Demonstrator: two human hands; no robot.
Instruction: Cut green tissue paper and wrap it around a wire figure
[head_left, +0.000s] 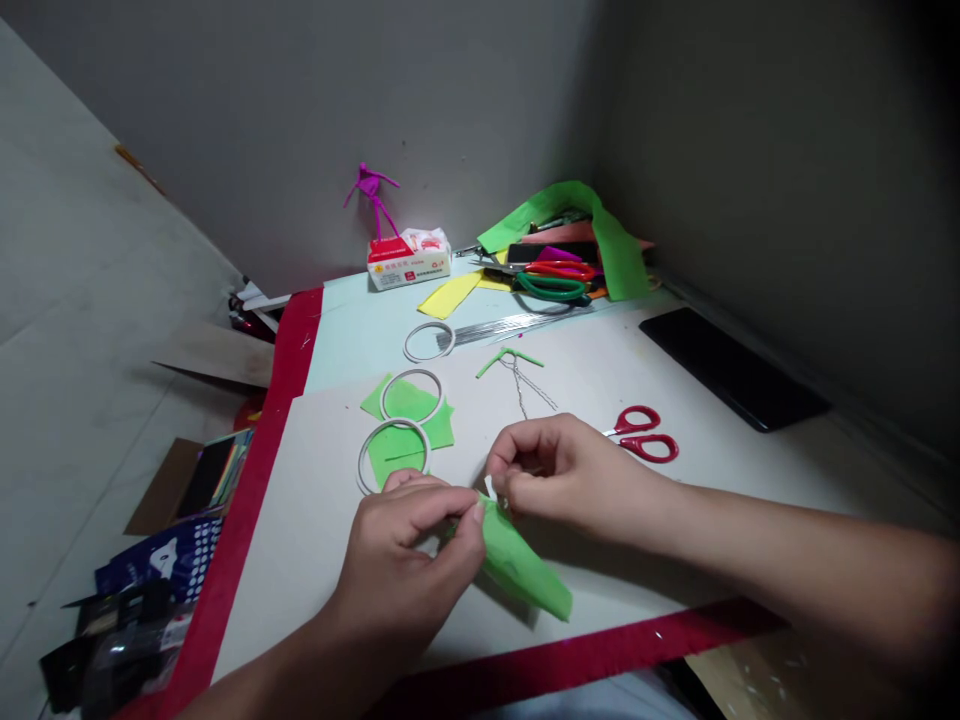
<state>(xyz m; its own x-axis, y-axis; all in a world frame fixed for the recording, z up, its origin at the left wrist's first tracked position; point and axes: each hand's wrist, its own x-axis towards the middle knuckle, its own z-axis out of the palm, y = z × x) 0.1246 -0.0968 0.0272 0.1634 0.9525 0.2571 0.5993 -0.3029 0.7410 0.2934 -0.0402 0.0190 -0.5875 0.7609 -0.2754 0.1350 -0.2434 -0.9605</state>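
Note:
My left hand (420,550) pinches the upper end of a strip of green crepe paper (525,565), whose loose end slants down to the right above the table. Against that same end, my right hand (562,475) has its fingertips closed on a small white strip (490,487), perhaps tape. Just beyond my hands lies a twisted wire figure (519,380) with green-wrapped arms. Red-handled scissors (649,435) rest by my right hand, their blades partly hidden. Left of them, two white tape rings (394,424) lie on green paper pieces (442,428).
A third tape ring (429,342) lies beside thin wires (502,328). Farther back are a small box (409,265) with a purple figure (369,188) on it, green-handled scissors (553,287) and coloured paper strips (622,255). A black phone (731,368) lies at the right.

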